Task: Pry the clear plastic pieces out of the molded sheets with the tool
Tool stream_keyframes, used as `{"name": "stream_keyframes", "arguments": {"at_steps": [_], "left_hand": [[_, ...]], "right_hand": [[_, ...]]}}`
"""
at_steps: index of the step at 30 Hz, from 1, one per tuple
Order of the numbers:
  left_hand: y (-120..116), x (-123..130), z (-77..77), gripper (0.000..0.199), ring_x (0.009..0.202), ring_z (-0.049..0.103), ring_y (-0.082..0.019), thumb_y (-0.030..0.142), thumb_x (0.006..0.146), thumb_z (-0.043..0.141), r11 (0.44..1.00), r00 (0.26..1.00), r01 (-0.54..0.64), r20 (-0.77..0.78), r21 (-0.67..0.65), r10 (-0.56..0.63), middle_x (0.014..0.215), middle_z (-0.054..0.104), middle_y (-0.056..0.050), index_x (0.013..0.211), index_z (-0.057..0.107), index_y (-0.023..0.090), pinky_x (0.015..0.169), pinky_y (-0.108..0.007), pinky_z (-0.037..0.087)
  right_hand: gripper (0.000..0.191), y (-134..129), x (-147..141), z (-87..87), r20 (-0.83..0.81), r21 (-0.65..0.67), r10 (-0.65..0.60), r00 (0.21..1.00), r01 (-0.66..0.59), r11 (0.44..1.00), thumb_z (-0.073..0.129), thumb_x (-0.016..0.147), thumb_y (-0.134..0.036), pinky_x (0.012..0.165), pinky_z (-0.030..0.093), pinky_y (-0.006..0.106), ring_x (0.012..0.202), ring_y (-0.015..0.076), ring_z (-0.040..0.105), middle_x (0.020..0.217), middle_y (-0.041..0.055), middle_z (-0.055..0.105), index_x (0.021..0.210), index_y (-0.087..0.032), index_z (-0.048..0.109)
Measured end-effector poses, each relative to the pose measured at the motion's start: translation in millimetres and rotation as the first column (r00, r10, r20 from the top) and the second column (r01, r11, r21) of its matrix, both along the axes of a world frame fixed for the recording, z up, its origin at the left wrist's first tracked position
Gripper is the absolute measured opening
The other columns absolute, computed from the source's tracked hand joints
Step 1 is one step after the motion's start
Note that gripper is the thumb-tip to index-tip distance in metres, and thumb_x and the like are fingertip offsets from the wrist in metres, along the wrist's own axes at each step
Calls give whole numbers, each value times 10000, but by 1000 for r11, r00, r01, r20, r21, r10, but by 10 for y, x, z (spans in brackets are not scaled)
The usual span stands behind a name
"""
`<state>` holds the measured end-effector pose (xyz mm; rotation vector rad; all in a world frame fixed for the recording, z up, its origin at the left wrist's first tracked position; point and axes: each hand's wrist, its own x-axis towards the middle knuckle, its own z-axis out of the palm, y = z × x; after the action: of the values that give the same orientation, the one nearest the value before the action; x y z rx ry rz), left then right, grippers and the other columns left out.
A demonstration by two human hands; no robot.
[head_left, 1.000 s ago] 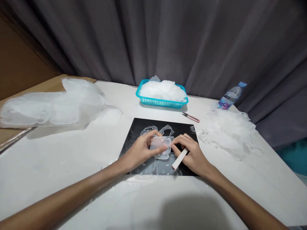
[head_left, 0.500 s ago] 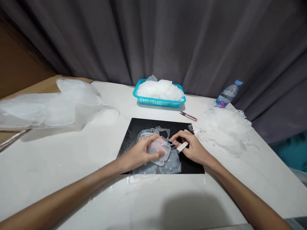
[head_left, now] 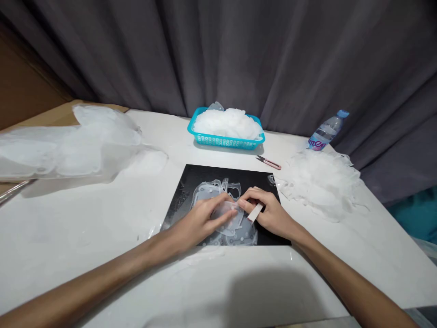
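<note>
Over a black mat [head_left: 269, 232], my left hand [head_left: 205, 216] grips a translucent plastic piece [head_left: 227, 221] between thumb and fingers. My right hand [head_left: 268, 209] is closed around a pale flat strip [head_left: 255, 212], its thumb and index finger pinched at the upper right edge of the plastic piece. The fingertips of both hands nearly meet there. More translucent sheets [head_left: 241, 237] with small round bumps lie on the mat beneath the hands, partly hidden by them.
A blue basket [head_left: 227, 142] of white pieces stands at the back. Pink snips [head_left: 269, 162] lie before it. Clear scraps [head_left: 324, 184] and a water bottle [head_left: 328, 131] are right. A plastic bag [head_left: 85, 146] of pieces lies left, near cardboard [head_left: 30, 82].
My left hand has turned the plastic piece flatter and lower. My right thumb has moved left onto its edge, and the strip has tilted more steeply. The view has shifted slightly.
</note>
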<state>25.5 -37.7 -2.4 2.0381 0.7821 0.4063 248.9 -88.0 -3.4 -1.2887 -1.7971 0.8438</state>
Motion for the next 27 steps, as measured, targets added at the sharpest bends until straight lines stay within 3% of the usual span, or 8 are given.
{"name": "stream_keyframes", "arguments": {"at_steps": [3, 5, 10, 14, 18, 22, 25, 27], "left_hand": [[-51, -18, -14, 266, 1015, 638, -215, 326, 1100, 452, 975, 996, 92, -30, 200, -88, 1072, 660, -61, 1252, 645, 225, 880, -323, 503], [-74, -26, -17, 269, 1059, 617, -223, 243, 1098, 447, 927, 987, 159, -46, 339, -152, 1060, 649, -65, 1296, 628, 244, 879, -319, 510], [-97, -12, -3, 244, 905, 605, -235, 87, 1046, 456, 710, 966, 253, -124, 657, -229, 914, 660, -57, 1175, 637, 188, 861, -369, 499], [-114, 0, -15, 290, 834, 616, -236, 6, 982, 436, 564, 966, 243, -147, 789, -211, 869, 673, -56, 1144, 620, 161, 920, -424, 498], [-126, -4, -16, 290, 803, 621, -224, 1, 978, 433, 563, 969, 237, -149, 792, -197, 862, 666, -54, 1159, 606, 148, 930, -431, 520], [-107, -6, 41, 301, 947, 674, -248, 48, 1011, 454, 545, 955, 268, -143, 794, -262, 965, 714, -81, 1233, 620, 165, 1017, -442, 534], [-59, -19, 79, 348, 941, 711, -215, 48, 1028, 425, 529, 942, 303, -165, 793, -293, 944, 737, -59, 1188, 682, 219, 1063, -394, 535], [-13, -43, 77, 358, 943, 725, -194, 51, 1022, 458, 576, 936, 312, -142, 756, -321, 953, 754, -37, 1149, 712, 270, 1068, -361, 536]], "right_hand": [[213, 4, 9, 57, -41, -49, -13, 999, 11, 999, 670, 987, -365, 689, 408, 316, 734, 164, 528, 765, 2, 632, 863, -211, 747], [210, -1, 34, 102, -52, -75, 17, 999, -20, 997, 685, 972, -363, 687, 414, 317, 735, 167, 532, 747, 2, 628, 850, -208, 756], [89, -53, 89, 181, 126, -24, 123, 984, -120, 992, 724, 931, -178, 780, 439, 330, 852, 187, 552, 845, 2, 692, 855, -225, 728], [141, -106, 94, 228, 251, -16, 174, 952, -176, 984, 695, 935, -87, 828, 443, 324, 936, 193, 563, 915, -4, 686, 915, -224, 665], [149, -160, 107, 252, 332, 13, 175, 927, -190, 982, 632, 976, -88, 857, 440, 337, 975, 204, 551, 958, 7, 650, 937, -227, 596], [128, -176, 86, 193, 384, 41, 181, 905, -212, 976, 603, 1013, -168, 849, 447, 352, 969, 217, 532, 990, 24, 619, 936, -236, 526], [140, -93, 46, 79, 443, 107, 74, 893, -135, 985, 558, 1001, -144, 826, 440, 376, 926, 234, 519, 953, 44, 615, 904, -233, 509], [161, 6, 45, -12, 434, 158, -57, 899, -14, 987, 536, 973, -110, 818, 430, 388, 899, 242, 517, 920, 56, 618, 870, -231, 508]]}}
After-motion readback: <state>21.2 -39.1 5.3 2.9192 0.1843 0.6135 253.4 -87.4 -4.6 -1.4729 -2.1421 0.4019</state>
